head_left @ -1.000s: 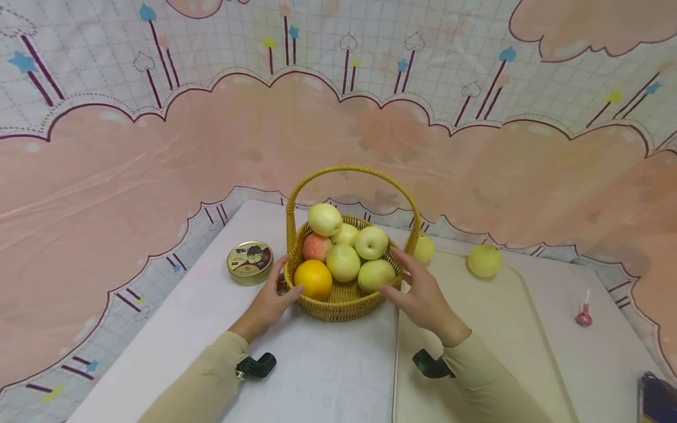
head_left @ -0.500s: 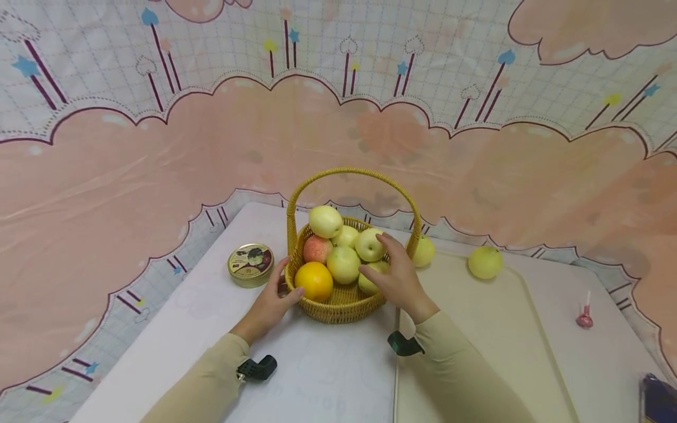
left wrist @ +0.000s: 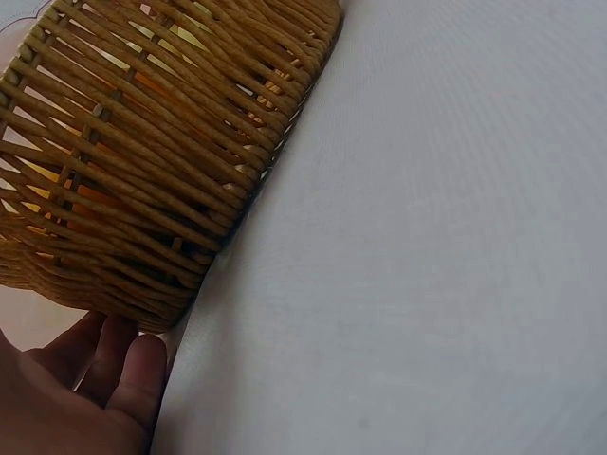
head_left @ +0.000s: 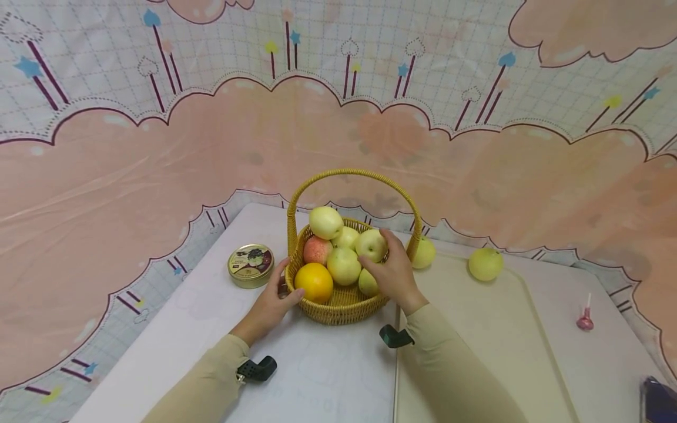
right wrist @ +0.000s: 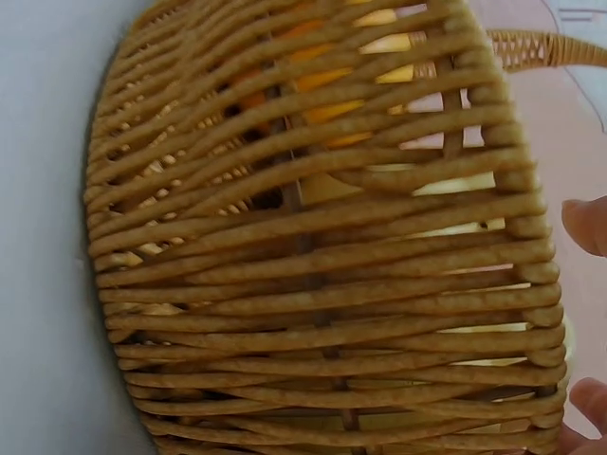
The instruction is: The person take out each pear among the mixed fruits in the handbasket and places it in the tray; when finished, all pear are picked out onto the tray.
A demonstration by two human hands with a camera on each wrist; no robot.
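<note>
A wicker basket (head_left: 338,315) with a tall arched handle stands on the table, filled with fruit. My left hand (head_left: 272,302) grips its left side, thumb over the front rim by the orange (head_left: 314,283); the left wrist view shows the fingers (left wrist: 142,374) against the outer wall. My right hand (head_left: 394,267) reaches over the right rim and holds a pale green apple (head_left: 371,244) between thumb and fingers. Partly behind that hand lies another green fruit (head_left: 367,284). Other pale apples (head_left: 344,266) and a reddish fruit (head_left: 318,251) fill the middle and back.
Left of the basket sits a round gold tin (head_left: 251,266). A cream tray (head_left: 476,329) lies at the right, with two green apples (head_left: 485,264) around its far edge. Further right are a pink lollipop (head_left: 585,320) and a dark packet (head_left: 658,399).
My right hand has left the basket's right rim and moved left and inward to the pale green apple. My left hand and the basket have stayed in place.
</note>
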